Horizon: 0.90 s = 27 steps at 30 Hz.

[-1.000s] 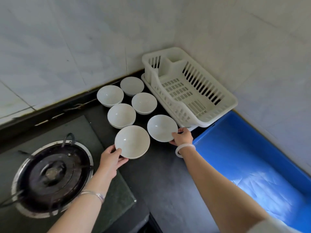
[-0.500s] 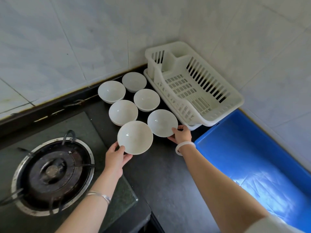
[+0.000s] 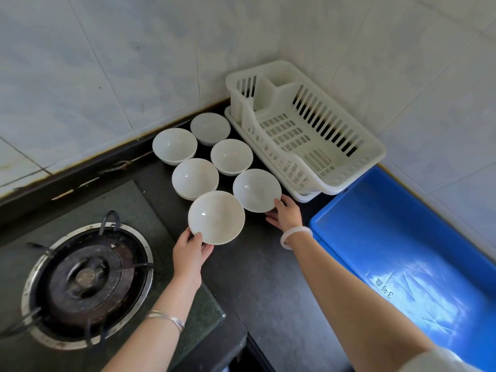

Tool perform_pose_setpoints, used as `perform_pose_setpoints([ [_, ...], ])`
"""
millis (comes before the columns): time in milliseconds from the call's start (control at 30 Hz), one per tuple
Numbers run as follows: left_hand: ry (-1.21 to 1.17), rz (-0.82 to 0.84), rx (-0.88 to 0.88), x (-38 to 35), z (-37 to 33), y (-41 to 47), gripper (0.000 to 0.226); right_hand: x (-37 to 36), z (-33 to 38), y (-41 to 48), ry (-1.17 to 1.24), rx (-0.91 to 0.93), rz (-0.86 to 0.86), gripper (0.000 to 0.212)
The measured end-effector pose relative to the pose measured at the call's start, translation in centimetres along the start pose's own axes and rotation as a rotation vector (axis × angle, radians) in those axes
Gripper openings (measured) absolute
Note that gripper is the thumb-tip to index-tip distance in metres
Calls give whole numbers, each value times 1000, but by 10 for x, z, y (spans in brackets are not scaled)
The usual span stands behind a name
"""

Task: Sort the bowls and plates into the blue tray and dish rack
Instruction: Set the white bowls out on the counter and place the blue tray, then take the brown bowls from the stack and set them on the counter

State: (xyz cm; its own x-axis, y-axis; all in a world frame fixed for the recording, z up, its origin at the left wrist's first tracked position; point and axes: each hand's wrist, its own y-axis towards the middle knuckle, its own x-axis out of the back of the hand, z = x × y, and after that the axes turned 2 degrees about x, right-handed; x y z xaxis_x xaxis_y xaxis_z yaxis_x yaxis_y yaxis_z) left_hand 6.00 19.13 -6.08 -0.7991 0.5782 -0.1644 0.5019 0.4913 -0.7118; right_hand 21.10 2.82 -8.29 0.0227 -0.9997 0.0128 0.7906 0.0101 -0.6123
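Several white bowls stand in two rows on the dark counter. My left hand (image 3: 191, 253) grips the near rim of the nearest bowl (image 3: 216, 217), which looks slightly lifted and tilted. My right hand (image 3: 285, 214) holds the near right edge of the bowl beside it (image 3: 256, 190). Behind them are more bowls, one at the middle left (image 3: 195, 179), one at the middle right (image 3: 231, 156), and two at the back (image 3: 174, 145) (image 3: 210, 128). The white dish rack (image 3: 371, 154) stands empty in the corner. The blue tray (image 3: 346, 202) lies empty at the right.
A gas burner (image 3: 86, 284) on a glass hob sits at the lower left. Tiled walls (image 3: 134, 63) close the back and right sides. The counter's front edge runs along the bottom, between my arms.
The view has shifted slightly, so the bowls sit higher in the frame. The nearest bowl has risen a little in my left hand. My right hand keeps its hold on the other bowl.
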Motion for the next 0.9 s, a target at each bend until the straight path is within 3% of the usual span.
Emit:
perform_pose_setpoints([
  [133,49,5,-50,-1,9,-5,38,6,-3,-11,-88,5,55,45],
  [300,266,33,4,-3,32,-22,39,30,-2,-36,-394,128,25,38],
  [433,575,228,-27,-18,58,-49,40,77,-6,-77,-679,305,-42,30],
  [633,1106,618,-346,-69,102,-109,33,184,-35,-158,-865,334,-350,24],
  [900,1357,1074,-660,-126,177,-203,31,296,-114,-270,-981,228,-765,13],
])
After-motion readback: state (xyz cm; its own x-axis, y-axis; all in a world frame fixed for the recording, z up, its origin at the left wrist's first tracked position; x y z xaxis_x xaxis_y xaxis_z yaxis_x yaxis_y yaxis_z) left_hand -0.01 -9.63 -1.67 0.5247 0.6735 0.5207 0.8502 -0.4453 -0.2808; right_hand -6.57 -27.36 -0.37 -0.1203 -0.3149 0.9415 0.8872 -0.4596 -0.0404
